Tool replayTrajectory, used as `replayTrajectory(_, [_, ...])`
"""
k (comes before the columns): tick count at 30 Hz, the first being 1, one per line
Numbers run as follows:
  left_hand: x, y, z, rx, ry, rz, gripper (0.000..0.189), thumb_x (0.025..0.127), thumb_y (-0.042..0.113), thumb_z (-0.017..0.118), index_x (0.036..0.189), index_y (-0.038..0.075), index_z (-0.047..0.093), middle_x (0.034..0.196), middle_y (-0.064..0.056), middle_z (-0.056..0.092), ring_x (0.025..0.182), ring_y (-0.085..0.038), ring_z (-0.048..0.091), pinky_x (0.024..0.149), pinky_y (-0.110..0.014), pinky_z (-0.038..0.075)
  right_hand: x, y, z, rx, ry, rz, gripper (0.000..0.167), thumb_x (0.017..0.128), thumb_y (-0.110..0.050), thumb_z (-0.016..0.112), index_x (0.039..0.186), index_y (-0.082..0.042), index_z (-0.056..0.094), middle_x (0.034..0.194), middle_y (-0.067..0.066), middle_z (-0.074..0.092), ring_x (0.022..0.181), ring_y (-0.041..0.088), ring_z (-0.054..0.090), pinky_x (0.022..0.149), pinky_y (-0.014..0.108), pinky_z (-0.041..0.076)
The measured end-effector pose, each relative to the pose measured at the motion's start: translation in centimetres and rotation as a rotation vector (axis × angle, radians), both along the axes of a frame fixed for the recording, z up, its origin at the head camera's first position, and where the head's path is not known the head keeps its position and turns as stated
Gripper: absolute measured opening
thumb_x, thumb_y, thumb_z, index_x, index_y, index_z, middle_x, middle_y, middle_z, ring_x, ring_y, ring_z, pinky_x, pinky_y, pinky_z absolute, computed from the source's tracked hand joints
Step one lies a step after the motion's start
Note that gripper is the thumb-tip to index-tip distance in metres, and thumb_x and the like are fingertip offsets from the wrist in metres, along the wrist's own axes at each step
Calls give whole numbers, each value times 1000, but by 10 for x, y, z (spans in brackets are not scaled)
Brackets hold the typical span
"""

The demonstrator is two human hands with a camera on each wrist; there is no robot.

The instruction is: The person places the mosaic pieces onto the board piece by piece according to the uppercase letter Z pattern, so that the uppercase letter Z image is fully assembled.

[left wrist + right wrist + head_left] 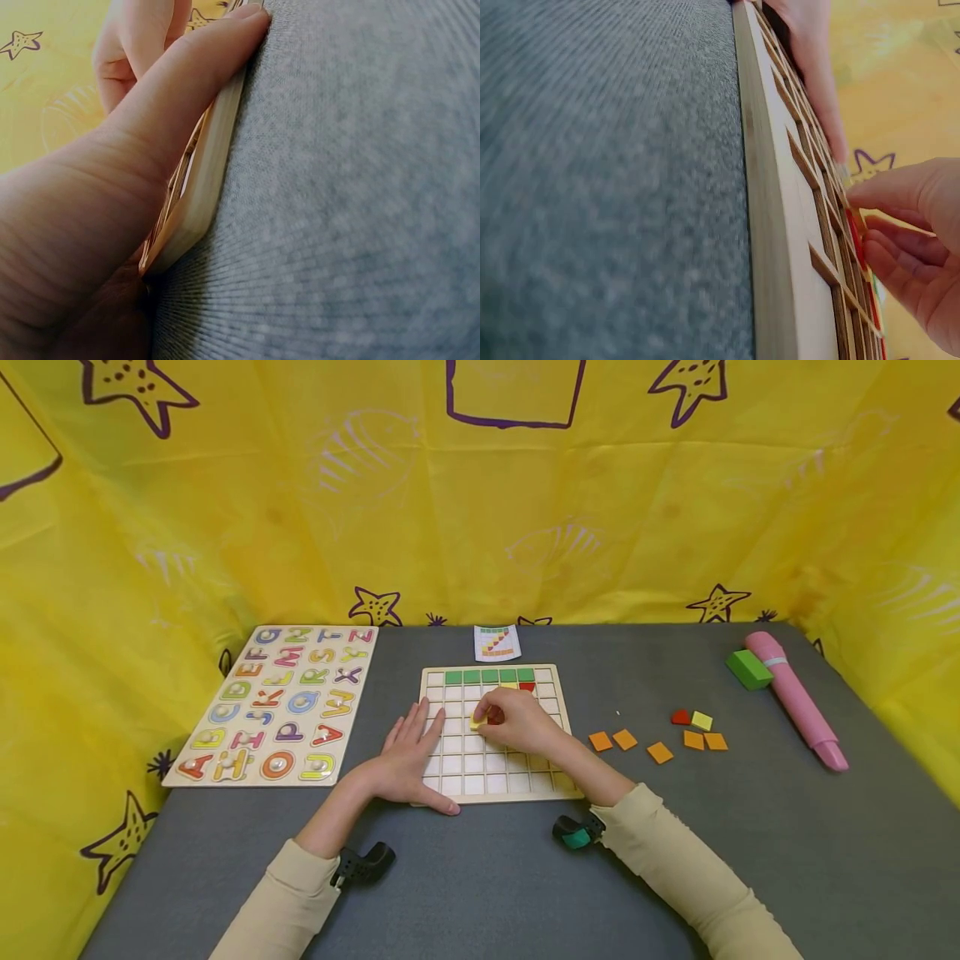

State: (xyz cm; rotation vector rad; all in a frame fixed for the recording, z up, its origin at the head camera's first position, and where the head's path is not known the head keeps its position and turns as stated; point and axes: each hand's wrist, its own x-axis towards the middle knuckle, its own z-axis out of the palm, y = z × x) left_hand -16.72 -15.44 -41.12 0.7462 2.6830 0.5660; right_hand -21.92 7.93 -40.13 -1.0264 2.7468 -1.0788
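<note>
A wooden grid board [474, 783] lies on the table, with a row of green tiles [490, 677] near its far edge. Below that row, yellow and red pieces [527, 687] show partly behind my right hand [517, 720]. That hand pinches a small yellow tile [476, 725] at the board's middle, beside a red piece [495, 720]. My left hand [405, 764] rests at the board's left edge with fingers spread. Its thumb [195, 67] lies along the near edge in the left wrist view. In the right wrist view, the right fingertips [866, 196] meet the grid beside red.
Right of the board lie several orange tiles [660, 752], a red piece [680, 717] and a yellow tile [702, 721]. Farther right are a green block [748, 669] and a pink marker-shaped object [798, 702]. A pattern card [497, 643] lies behind the board; an alphabet puzzle [255, 743] lies left.
</note>
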Motion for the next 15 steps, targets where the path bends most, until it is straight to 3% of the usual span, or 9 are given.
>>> replayTrajectory(15, [0,0,0,5,3,-1,137,64,64,81,155,0,2,158,-26,-15,145,-39,-14,113,-57,-1,4,2,0,-86,-140,-22,14,90,-5,66,103,-6,71,94,2,69,87,13,63,84,29,52])
